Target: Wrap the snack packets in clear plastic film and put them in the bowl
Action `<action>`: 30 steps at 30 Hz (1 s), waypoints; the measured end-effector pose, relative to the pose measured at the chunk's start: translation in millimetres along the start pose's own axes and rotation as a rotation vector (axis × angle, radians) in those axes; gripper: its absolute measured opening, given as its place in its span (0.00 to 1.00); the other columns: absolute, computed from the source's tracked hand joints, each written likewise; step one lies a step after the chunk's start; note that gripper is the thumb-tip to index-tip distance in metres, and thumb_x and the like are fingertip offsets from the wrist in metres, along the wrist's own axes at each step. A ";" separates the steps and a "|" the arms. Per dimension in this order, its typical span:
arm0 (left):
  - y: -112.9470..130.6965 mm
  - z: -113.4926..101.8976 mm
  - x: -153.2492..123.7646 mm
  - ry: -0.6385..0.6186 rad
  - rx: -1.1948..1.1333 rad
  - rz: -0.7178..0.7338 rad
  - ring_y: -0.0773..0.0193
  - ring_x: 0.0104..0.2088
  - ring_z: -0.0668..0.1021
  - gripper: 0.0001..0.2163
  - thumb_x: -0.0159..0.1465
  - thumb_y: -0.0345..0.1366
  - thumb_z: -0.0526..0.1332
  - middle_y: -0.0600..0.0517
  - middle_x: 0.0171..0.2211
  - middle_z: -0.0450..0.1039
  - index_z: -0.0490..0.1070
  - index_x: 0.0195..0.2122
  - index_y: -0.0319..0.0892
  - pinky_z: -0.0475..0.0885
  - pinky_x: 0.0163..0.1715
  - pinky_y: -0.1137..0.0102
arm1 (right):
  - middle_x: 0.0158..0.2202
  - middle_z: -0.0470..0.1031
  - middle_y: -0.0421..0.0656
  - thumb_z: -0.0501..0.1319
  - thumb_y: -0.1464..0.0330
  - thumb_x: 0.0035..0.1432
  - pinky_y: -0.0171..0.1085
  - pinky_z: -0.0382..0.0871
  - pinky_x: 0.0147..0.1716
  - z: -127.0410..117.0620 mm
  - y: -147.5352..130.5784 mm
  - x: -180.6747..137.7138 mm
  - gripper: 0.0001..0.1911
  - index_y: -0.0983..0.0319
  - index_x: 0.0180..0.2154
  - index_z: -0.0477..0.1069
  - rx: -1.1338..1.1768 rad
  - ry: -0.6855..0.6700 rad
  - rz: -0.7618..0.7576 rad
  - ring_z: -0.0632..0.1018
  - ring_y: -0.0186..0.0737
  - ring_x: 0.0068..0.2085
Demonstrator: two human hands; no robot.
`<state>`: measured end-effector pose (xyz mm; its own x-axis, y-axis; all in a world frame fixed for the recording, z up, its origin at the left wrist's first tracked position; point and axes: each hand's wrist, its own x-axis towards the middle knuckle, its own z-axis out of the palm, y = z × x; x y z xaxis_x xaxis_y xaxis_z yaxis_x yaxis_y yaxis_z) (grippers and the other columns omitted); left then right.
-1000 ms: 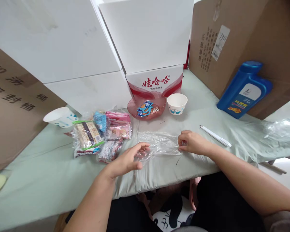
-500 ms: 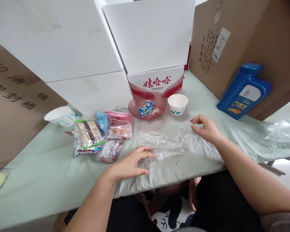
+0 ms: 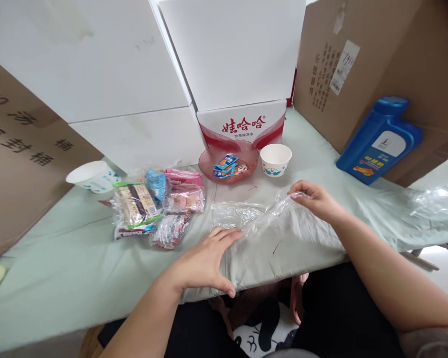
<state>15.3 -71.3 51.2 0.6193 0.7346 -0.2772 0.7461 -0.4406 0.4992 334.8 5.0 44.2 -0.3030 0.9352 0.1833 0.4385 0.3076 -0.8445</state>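
A crumpled clear plastic bag (image 3: 261, 219) lies on the cloth-covered table in front of me. My right hand (image 3: 315, 200) pinches its right end, lifting that part slightly. At the bag's left end, my left hand (image 3: 212, 258) is spread, thumb well away from the fingers; its fingertips reach the plastic edge. Just beyond the bag stand a pink glass bowl (image 3: 205, 171) with several small blue packets (image 3: 225, 166) in it and a white paper cup (image 3: 275, 161) with blue leaves. To the left is a pile of wrapped snacks (image 3: 136, 205).
Another paper cup (image 3: 95, 177) lies tilted at the left. A blue bottle (image 3: 379, 141) leans against a brown carton (image 3: 358, 59) on the right. White boxes (image 3: 231, 54) line the back. More clear plastic (image 3: 436, 201) lies at the right edge.
My right hand has closed on the bag's right end and raised it a little. My left hand has opened wider, its thumb moving down toward the table's front edge.
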 end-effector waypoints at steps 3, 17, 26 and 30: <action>-3.7 1.0 -0.8 0.047 -0.036 -0.001 0.46 0.66 0.57 0.49 0.45 0.48 0.72 0.45 0.67 0.52 0.51 0.67 0.47 0.57 0.63 0.54 | 0.40 0.77 0.44 0.58 0.54 0.60 0.44 0.69 0.46 -2.5 4.4 -2.1 0.15 0.59 0.37 0.66 0.217 -0.008 0.030 0.77 0.43 0.44; -23.6 6.9 24.0 0.530 -0.783 -0.464 0.61 0.22 0.79 0.21 0.49 0.51 0.65 0.52 0.28 0.75 0.65 0.35 0.42 0.70 0.19 0.71 | 0.21 0.74 0.39 0.52 0.66 0.63 0.34 0.60 0.27 21.8 6.7 -2.5 0.08 0.59 0.37 0.69 -0.520 -0.104 0.272 0.73 0.38 0.24; -27.9 9.4 26.9 0.641 -0.570 -0.545 0.63 0.20 0.77 0.16 0.57 0.53 0.55 0.53 0.26 0.74 0.64 0.27 0.43 0.68 0.18 0.71 | 0.33 0.79 0.44 0.50 0.65 0.64 0.35 0.62 0.32 28.6 6.0 -7.2 0.13 0.59 0.41 0.72 -0.565 -0.070 0.186 0.78 0.42 0.34; -28.6 9.0 25.7 0.612 -0.221 -0.595 0.61 0.23 0.78 0.13 0.62 0.45 0.52 0.53 0.22 0.73 0.62 0.23 0.45 0.68 0.26 0.70 | 0.35 0.80 0.48 0.51 0.63 0.64 0.37 0.61 0.31 33.9 8.2 -5.2 0.13 0.60 0.42 0.71 -0.722 -0.117 0.244 0.78 0.47 0.36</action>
<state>12.1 -44.5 22.4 -0.1434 0.9860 -0.0851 0.7998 0.1660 0.5768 311.2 -3.3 19.3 -0.1970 0.9789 -0.0539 0.9355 0.1712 -0.3092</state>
